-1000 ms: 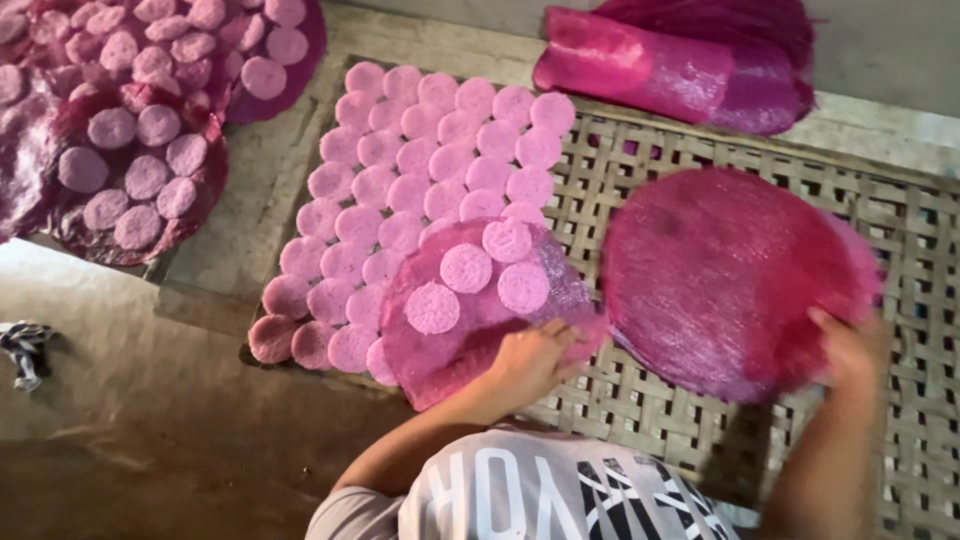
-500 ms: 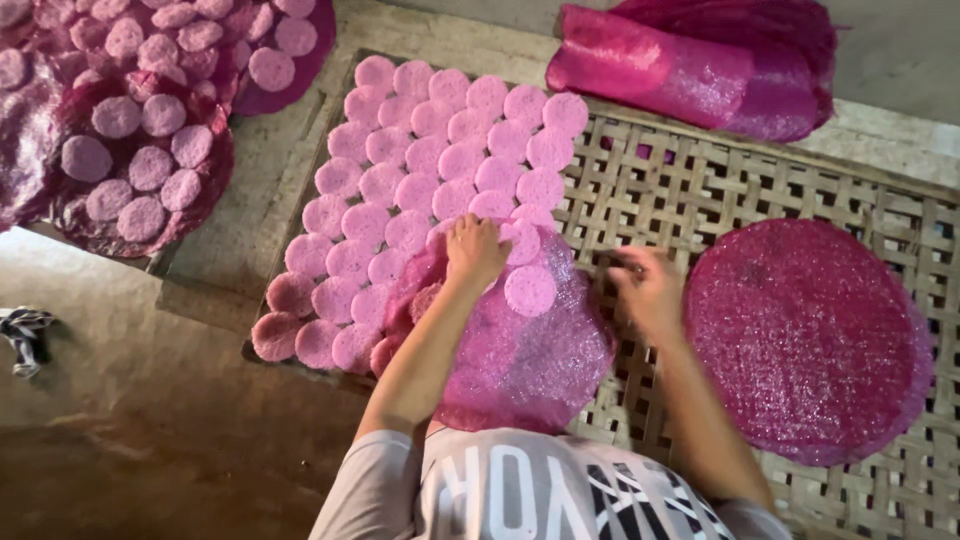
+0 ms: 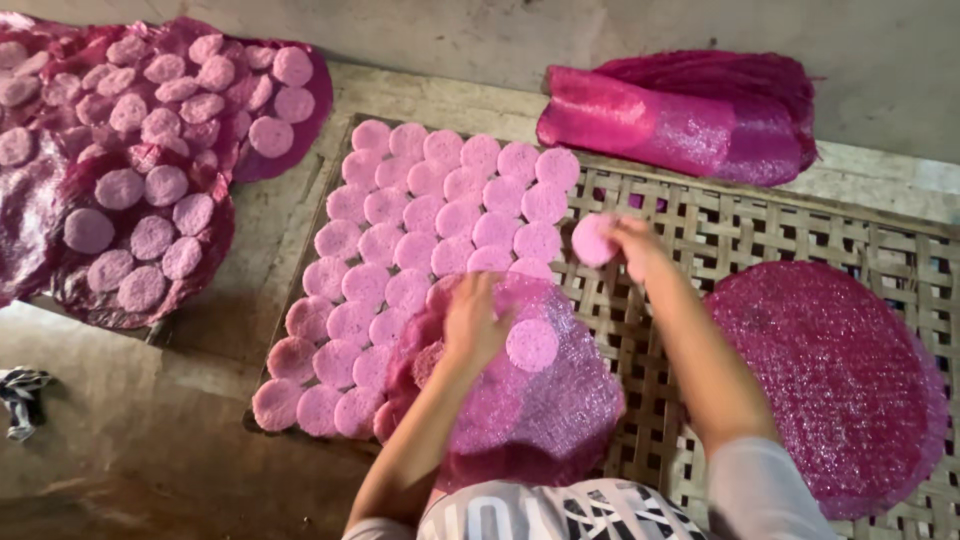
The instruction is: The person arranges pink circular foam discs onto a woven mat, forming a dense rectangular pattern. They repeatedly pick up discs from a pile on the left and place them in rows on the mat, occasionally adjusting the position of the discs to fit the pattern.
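Rows of round pink discs (image 3: 430, 215) lie on a woven bamboo rack (image 3: 800, 235). My right hand (image 3: 635, 245) holds one pink disc (image 3: 592, 240) just right of the top rows. My left hand (image 3: 475, 320) rests flat on a round magenta plastic sheet (image 3: 545, 400) at the rack's near edge. One loose disc (image 3: 532, 345) lies on that sheet beside my left hand, and other discs show dimly beneath my left hand's side of the sheet.
A second round magenta sheet (image 3: 825, 375) lies on the rack at right. Folded magenta sheets (image 3: 690, 120) sit at the back. At left, more sheets carrying several pink discs (image 3: 140, 185) are stacked. A cloth scrap (image 3: 20, 395) lies on the floor.
My right hand has lifted a disc off the sheet and carried it up to the right end of the rows. My left hand has slid back onto the sheet.
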